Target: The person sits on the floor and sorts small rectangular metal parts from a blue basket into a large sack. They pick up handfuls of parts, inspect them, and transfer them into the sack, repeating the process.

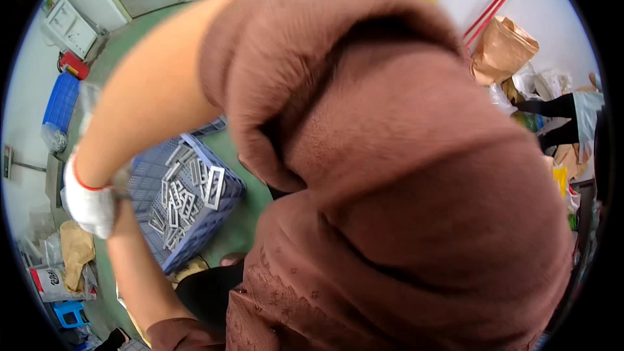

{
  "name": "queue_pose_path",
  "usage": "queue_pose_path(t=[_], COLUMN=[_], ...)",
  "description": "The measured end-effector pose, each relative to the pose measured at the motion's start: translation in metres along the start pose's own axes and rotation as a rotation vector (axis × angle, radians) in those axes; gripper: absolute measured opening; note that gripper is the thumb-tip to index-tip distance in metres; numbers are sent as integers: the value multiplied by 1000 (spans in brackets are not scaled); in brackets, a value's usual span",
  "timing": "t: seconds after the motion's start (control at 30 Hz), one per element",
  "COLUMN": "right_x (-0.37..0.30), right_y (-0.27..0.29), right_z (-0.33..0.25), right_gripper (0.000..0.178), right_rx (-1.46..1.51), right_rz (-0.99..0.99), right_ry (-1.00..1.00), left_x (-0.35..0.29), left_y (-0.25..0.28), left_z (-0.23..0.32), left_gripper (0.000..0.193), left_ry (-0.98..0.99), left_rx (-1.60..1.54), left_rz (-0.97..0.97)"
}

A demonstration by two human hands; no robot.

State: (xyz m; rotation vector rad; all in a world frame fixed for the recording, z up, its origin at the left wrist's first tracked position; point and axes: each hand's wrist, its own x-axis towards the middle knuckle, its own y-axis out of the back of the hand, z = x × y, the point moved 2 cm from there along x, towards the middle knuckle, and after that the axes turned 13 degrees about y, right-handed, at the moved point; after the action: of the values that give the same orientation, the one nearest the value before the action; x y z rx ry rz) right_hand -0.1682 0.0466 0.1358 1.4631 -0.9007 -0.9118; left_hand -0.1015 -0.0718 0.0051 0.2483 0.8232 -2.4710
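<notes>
My right arm, in a brown sleeve, arches across the top of the view and comes down at the left. My right hand wears a white glove with a red cuff edge, and its fingers look closed against my left wrist. What they grip, if anything, is hidden. My left forearm rises from the lower edge to meet it, bare below a brown sleeve. Glove and wrist mostly cover my left hand, and its fingers do not show. Just beyond both arms stands a blue plastic crate holding several silver rectangular metal frames.
My brown top fills much of the right side. A blue bin and a red object lie along the left wall. A blue stool is at lower left. A brown paper bag and red poles stand upper right.
</notes>
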Motion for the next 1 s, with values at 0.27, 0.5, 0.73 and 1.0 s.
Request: queue_pose_path(t=[0.27,0.5,0.73,1.0], right_x=[-42,-74,-88,-102], right_y=[16,20,27,47], right_z=[-14,-24,-28,-37], right_gripper=[35,34,33,32], right_rx=[-40,-73,-71,-108], right_rz=[-17,-82,-88,-102], right_ry=[-101,-157,-150,-210], left_x=[-16,-40,-79,-91], left_y=[16,26,41,17], left_z=[90,114,136,137], left_gripper=[25,27,29,31], left_ry=[-229,-305,-367,-869], left_rx=[139,148,170,989], left_rz=[79,138,233,376])
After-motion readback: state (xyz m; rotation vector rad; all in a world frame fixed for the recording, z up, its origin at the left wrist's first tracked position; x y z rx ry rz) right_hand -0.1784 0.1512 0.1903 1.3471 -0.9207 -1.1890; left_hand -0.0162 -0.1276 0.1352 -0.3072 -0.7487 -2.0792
